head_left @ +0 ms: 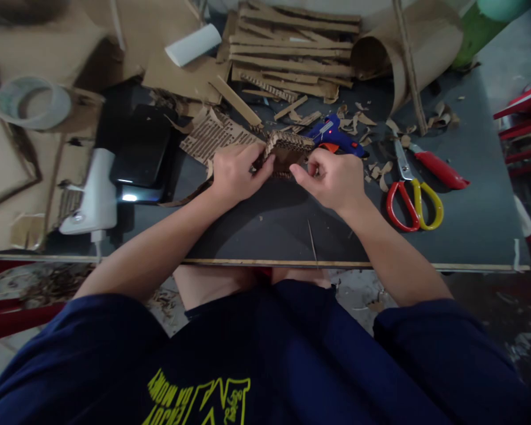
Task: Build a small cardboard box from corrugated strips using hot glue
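Observation:
Between my hands is a small cardboard piece (287, 154) with corrugated edges, raised a little off the dark table. My left hand (238, 170) pinches its left side, thumb in front. On the right side, my right hand (336, 177) has its fingers curled and its thumb stretched toward the piece; whether it grips the cardboard is hard to make out. Just behind the right hand lies a blue glue gun (336, 134) with an orange part. A sheet of ridged cardboard (219, 137) lies behind my left hand.
Scissors (407, 189) with red and yellow handles and a red-handled tool (442, 168) lie at right. Cardboard strips (292, 53) are stacked at the back. At left are a tape roll (33, 103), a black device (141, 144) and a white device (95, 195). Scraps lie around.

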Available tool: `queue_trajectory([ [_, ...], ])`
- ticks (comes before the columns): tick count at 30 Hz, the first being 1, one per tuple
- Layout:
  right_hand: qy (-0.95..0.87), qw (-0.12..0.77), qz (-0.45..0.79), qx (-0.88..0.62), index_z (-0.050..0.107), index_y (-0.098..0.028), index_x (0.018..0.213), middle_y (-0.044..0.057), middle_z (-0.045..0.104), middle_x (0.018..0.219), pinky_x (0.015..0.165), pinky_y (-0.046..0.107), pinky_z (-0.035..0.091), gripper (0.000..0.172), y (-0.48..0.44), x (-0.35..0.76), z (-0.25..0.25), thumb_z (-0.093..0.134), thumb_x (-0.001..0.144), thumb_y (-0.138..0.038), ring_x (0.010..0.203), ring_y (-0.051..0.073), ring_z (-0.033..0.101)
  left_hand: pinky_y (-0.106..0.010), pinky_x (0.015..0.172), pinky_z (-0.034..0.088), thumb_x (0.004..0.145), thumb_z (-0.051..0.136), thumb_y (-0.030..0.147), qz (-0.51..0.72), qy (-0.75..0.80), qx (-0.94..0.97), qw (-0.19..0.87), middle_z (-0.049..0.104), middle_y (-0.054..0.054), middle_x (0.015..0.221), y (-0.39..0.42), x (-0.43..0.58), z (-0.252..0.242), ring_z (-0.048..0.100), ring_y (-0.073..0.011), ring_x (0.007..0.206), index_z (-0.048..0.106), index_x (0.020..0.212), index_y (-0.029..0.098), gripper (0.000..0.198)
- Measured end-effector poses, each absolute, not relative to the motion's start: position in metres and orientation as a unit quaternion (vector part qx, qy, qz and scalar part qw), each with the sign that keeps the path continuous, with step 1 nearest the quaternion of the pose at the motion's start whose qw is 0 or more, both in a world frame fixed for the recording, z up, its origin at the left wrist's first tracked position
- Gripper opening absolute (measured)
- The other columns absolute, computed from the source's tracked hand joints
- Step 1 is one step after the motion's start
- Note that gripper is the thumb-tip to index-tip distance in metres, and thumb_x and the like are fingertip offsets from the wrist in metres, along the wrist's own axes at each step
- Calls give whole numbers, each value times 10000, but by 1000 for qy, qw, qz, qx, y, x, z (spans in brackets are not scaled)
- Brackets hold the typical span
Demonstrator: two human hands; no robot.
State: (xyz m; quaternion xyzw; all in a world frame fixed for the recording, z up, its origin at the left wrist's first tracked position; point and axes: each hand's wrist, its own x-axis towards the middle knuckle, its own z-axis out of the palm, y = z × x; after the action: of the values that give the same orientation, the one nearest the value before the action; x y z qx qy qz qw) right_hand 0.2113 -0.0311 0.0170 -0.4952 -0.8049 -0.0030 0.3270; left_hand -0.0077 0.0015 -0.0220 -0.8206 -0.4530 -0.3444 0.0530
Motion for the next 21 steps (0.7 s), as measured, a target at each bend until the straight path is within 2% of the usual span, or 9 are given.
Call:
queue_trajectory([
  [7,-773,339,14,-536,587,-206,820,-61,413,503,489,252,309,542,-33,212,21,440,903,-721,442,93,392,-273,600,421,978,393,468,-352,-467,-809,54,579,-19,620,1,-7,-22,621,-161,628,572,795,196,373],
  [13,-795,300,8,-526,647,-189,734,-39,411,454,491,266,305,616,-29,216,22,410,914,-728,429,104,408,-278,638,446,988,384,478,-352,-493,-796,14,607,-34,662,-1,-8,-19,623,-165,656,598,862,201,372],
  [17,-845,258,36,-467,716,-184,718,-12,528,476,497,255,281,519,-30,214,20,481,946,-587,448,104,461,-276,675,463,986,393,484,-344,-498,-796,8,608,-42,668,-1,-9,-19,628,-171,684,610,874,196,378],
  [21,-892,252,95,-363,780,-214,989,-14,667,584,519,225,331,326,-34,211,20,501,982,-381,493,95,539,-291,682,466,979,390,482,-335,-494,-803,8,613,-51,673,0,-9,-20,636,-186,694,603,862,189,380],
])
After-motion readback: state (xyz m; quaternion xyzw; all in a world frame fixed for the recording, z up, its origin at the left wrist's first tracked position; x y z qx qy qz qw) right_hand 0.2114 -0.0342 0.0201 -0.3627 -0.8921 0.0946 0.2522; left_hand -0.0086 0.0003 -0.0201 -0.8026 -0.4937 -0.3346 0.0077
